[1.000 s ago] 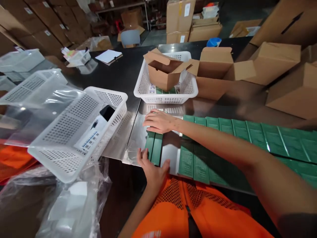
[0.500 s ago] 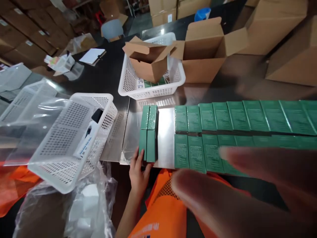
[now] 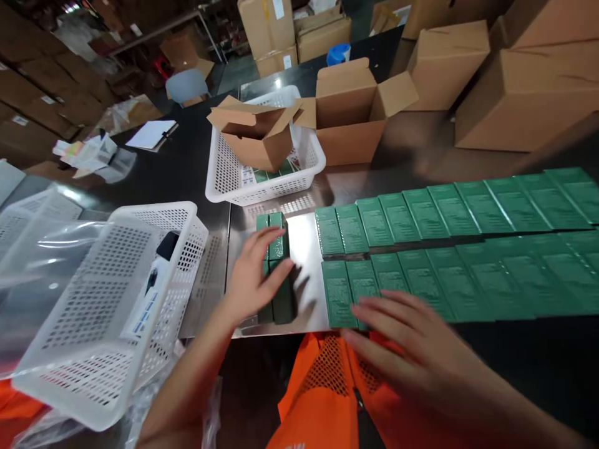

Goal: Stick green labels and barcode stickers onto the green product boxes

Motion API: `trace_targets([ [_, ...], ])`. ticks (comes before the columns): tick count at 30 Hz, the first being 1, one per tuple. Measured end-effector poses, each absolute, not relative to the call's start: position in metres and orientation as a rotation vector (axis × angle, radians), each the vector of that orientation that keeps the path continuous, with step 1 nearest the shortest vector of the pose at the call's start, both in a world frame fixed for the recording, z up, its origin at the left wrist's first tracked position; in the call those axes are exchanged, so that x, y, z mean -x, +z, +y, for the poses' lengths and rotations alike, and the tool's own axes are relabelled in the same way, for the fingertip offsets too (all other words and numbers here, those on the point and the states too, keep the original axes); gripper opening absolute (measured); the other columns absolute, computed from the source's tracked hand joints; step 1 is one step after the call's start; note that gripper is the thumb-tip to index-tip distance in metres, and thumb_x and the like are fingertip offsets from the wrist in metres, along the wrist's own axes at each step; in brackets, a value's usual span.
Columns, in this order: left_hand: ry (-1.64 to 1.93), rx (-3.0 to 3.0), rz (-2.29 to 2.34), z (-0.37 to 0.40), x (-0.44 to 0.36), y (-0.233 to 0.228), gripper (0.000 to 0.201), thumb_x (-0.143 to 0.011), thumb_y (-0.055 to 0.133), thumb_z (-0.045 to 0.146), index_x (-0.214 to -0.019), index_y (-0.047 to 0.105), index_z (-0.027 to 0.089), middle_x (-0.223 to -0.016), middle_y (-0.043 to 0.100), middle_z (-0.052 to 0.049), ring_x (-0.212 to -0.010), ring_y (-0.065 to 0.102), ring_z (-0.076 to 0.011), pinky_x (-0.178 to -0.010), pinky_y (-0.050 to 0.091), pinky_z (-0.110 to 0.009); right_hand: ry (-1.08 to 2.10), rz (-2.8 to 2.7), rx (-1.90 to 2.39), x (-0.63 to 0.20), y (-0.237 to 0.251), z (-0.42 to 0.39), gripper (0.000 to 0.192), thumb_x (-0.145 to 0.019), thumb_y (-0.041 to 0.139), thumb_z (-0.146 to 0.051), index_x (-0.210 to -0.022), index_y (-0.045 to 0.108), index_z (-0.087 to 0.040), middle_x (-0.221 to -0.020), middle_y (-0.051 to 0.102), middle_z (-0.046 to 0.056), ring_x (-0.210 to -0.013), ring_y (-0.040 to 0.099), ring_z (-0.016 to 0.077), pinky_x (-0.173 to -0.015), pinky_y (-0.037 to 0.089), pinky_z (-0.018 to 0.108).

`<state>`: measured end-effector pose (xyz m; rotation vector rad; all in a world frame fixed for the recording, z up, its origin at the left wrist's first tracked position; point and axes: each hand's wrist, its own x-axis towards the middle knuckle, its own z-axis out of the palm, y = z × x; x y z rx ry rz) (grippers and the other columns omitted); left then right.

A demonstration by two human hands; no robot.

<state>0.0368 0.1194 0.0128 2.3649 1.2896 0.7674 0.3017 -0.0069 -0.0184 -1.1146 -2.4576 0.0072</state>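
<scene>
A small group of narrow green boxes stands on the shiny metal table plate. My left hand is over this group, thumb and fingers apart; whether it touches the boxes I cannot tell. To the right, several shrink-wrapped green boxes lie overlapping in a back row and a front row. At the near edge of the front row is my right hand, slightly blurred, its fingers stretched out and nothing in them. It hides part of a few boxes there.
At left stands a white perforated basket with a printed white pack inside. Behind the boxes, another white basket holds an open carton. A larger open carton stands beside it. Closed cartons fill the back right.
My left hand has moved from the near end of the small group to above it. My right hand has drawn back from close to the camera to the front row. The view has shifted.
</scene>
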Motion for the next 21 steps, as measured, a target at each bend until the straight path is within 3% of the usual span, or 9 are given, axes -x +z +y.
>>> trace_targets([
  [5, 0.068, -2.446, 1.297, 0.224, -0.116, -0.003, 0.039, -0.094, 0.051, 0.032, -0.131, 0.058, 0.018, -0.137, 0.061, -0.012, -0.132, 0.052, -0.0268, -0.111, 0.040, -0.040, -0.038, -2.554, 1.284, -0.282, -0.050, 0.000, 0.052, -0.090, 0.063, -0.016, -0.138, 0.053, -0.034, -0.142, 0.054, 0.011, -0.123, 0.051, 0.0342, -0.092, 0.044, 0.052],
  [8, -0.117, -2.419, 1.310, 0.248, -0.145, -0.018, 0.031, -0.088, 0.060, 0.036, -0.110, 0.069, 0.015, -0.113, 0.072, -0.015, -0.114, 0.063, -0.0328, -0.099, 0.048, -0.043, -0.098, -2.536, 1.378, -0.270, -0.064, 0.004, 0.046, -0.090, 0.066, -0.017, -0.131, 0.059, -0.036, -0.138, 0.058, 0.009, -0.118, 0.055, 0.0324, -0.092, 0.041, 0.052],
  [10, -0.134, -2.398, 1.310, 0.251, -0.151, -0.023, 0.027, -0.083, 0.067, 0.037, -0.098, 0.072, 0.016, -0.101, 0.074, -0.013, -0.104, 0.067, -0.0323, -0.093, 0.050, -0.041, -0.109, -2.509, 1.410, -0.265, -0.067, 0.006, 0.032, -0.091, 0.065, -0.020, -0.120, 0.065, -0.032, -0.135, 0.062, 0.008, -0.115, 0.056, 0.0306, -0.095, 0.039, 0.051],
  [13, -0.058, -2.332, 1.365, 0.249, -0.147, -0.025, 0.031, -0.080, 0.069, 0.042, -0.101, 0.068, 0.019, -0.098, 0.072, -0.008, -0.097, 0.067, -0.0263, -0.087, 0.052, -0.034, -0.112, -2.479, 1.435, -0.259, -0.067, 0.005, 0.017, -0.091, 0.065, -0.021, -0.107, 0.070, -0.027, -0.133, 0.064, 0.008, -0.117, 0.056, 0.0303, -0.097, 0.037, 0.049],
  [16, 0.074, -2.258, 1.464, 0.243, -0.141, -0.021, 0.036, -0.082, 0.066, 0.046, -0.107, 0.063, 0.020, -0.107, 0.066, -0.007, -0.096, 0.065, -0.0215, -0.085, 0.052, -0.031, -0.095, -2.448, 1.421, -0.252, -0.067, 0.005, 0.020, -0.090, 0.065, -0.019, -0.108, 0.069, -0.024, -0.133, 0.063, 0.010, -0.118, 0.056, 0.0310, -0.096, 0.040, 0.045],
  [21, 0.220, -2.286, 1.577, 0.232, -0.135, -0.005, 0.035, -0.077, 0.070, 0.036, -0.108, 0.062, 0.021, -0.121, 0.055, -0.009, -0.099, 0.062, -0.0233, -0.091, 0.048, -0.035, 0.008, -2.316, 1.341, -0.237, -0.067, 0.008, 0.022, -0.095, 0.052, -0.016, -0.113, 0.065, -0.016, -0.130, 0.061, 0.019, -0.120, 0.057, 0.0301, -0.093, 0.049, 0.044],
])
